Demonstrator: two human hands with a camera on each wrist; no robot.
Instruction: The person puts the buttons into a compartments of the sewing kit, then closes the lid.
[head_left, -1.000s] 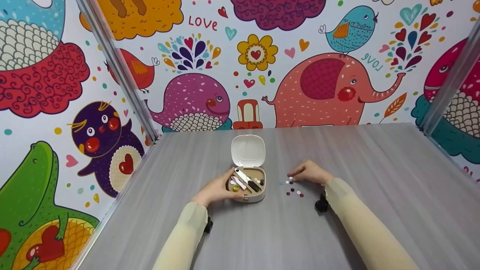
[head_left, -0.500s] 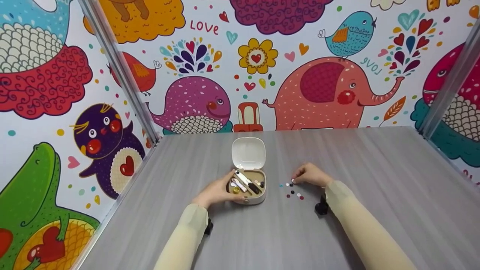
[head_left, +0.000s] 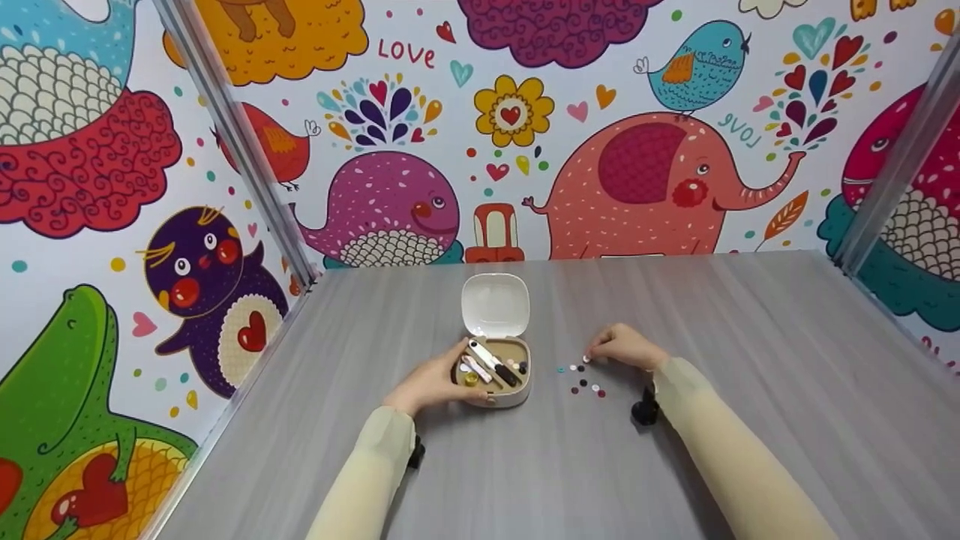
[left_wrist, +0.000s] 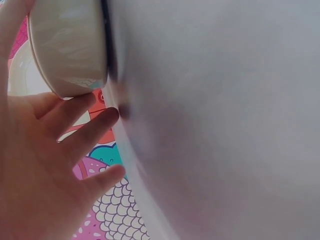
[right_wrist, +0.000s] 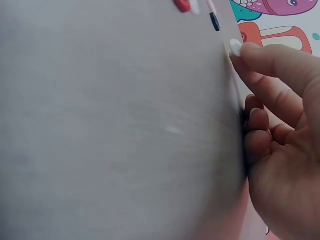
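A small white box (head_left: 513, 400) stands on the table with its lid (head_left: 495, 304) raised at the back. My left hand (head_left: 431, 381) grips the box's left side, thumb at the front and index finger towards the back; in the left wrist view the other fingers spread below the box wall (left_wrist: 75, 45). Inside lie a white-and-black stick-like tool (head_left: 493, 364), a small gold-coloured round thing (head_left: 471, 379) and several buttons. My right hand (head_left: 628, 347) pinches a white button (right_wrist: 236, 47) between thumb and index finger, just above the table, its other fingers curled.
Several loose buttons, black, white, dark red and one blue (head_left: 561, 370), lie scattered on the grey table (head_left: 675, 300) between the box and my right hand. Printed cartoon walls (head_left: 637, 187) with metal posts (head_left: 247, 150) border the table at the back and sides.
My right fingertips have drawn slightly right, with the white button now between them. My left hand keeps its grip on the box. The head view has tilted a little.
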